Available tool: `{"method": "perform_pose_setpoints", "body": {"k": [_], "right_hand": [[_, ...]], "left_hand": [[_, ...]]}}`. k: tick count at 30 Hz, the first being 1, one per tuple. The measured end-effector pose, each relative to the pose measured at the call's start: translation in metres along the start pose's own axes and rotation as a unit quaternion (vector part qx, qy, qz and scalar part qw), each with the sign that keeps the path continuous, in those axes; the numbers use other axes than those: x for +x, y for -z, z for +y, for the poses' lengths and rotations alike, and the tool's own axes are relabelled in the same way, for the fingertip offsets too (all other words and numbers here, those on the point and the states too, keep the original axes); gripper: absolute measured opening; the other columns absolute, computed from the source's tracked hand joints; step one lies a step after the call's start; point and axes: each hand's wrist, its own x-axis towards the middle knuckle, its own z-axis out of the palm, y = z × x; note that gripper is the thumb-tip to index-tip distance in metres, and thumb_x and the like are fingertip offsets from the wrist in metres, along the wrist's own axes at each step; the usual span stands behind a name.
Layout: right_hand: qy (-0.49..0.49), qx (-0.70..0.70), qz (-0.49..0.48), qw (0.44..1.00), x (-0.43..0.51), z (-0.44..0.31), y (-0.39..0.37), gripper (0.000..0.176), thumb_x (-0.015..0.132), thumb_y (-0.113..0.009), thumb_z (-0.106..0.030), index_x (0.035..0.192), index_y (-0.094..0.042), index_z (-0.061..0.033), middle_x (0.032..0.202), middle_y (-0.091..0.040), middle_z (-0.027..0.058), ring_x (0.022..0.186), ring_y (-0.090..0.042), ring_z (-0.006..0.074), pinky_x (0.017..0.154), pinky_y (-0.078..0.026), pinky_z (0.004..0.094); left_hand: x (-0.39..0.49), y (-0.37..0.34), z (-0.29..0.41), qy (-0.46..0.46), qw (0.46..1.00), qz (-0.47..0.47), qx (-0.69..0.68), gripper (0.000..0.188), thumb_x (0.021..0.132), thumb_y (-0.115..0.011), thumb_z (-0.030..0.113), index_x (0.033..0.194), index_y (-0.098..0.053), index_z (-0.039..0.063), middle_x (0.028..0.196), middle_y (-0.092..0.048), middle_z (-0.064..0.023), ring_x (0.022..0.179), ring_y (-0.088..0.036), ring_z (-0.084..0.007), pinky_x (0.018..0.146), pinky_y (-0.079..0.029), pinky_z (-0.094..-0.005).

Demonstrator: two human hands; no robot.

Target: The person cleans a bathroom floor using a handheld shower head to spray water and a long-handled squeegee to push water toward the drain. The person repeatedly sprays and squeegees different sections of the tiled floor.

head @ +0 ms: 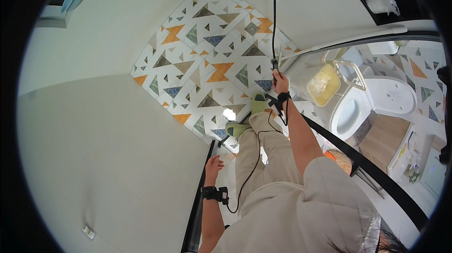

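My right hand [280, 81] is closed around a black handle [275, 66] at the lower end of a black hose [274, 23], which hangs from the top of the view. My left hand [214, 165] is raised near a black door-frame edge, its fingers apart and nothing in it. Each wrist wears a black strap with a small device, and a thin black cable runs across my trousers. Below my right hand, patterned floor tiles [219, 71] show, and my feet in green slippers [259, 103] stand at a black floor strip.
To the right are a toilet [348, 119] with its lid raised, a yellow bin [323, 85], and a wood-fronted cabinet [385, 140]. A black bar [339, 138] crosses between me and them. A white pole [360, 38] slants at the upper right, under a dark shelf [413, 6] holding packets.
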Motion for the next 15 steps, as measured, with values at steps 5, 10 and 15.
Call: {"method": "perform_pose_setpoints", "body": {"k": [5,10,15], "right_hand": [[0.027,0.059,-0.006,0.998,0.018,-0.04,-0.007,0.035,0.084,-0.062,-0.043,0.08,-0.058,-0.0078,0.051,-0.046,-0.0007,0.034,-0.035,0.0087,0.032,-0.024,0.0244],[0.034,0.014,-0.07,0.997,0.022,-0.05,-0.027,0.031,0.087,-0.061,-0.037,0.077,-0.057,-0.0081,0.053,-0.047,-0.002,0.04,-0.039,0.0068,0.037,-0.027,0.0222],[0.102,0.07,0.039,0.992,0.021,-0.04,-0.037,0.032,0.086,-0.061,-0.04,0.079,-0.056,-0.0089,0.053,-0.045,-0.0018,0.035,-0.034,0.0071,0.032,-0.024,0.023]], "left_hand": [[0.001,-0.004,-0.001,-0.003,1.0,-0.01,-0.007,0.026,0.092,-0.049,0.023,0.112,-0.054,0.007,0.086,-0.063,-0.0058,0.07,-0.063,-0.0137,0.063,-0.048,-0.0248],[0.001,-0.011,0.002,0.0,1.0,-0.012,0.002,0.027,0.091,-0.049,0.023,0.112,-0.054,0.007,0.086,-0.063,-0.0054,0.07,-0.063,-0.0135,0.063,-0.048,-0.0246],[-0.001,-0.012,0.007,-0.003,1.0,-0.004,0.024,0.025,0.092,-0.05,0.024,0.111,-0.056,0.009,0.085,-0.062,-0.0032,0.07,-0.063,-0.0128,0.063,-0.049,-0.0251]]}}
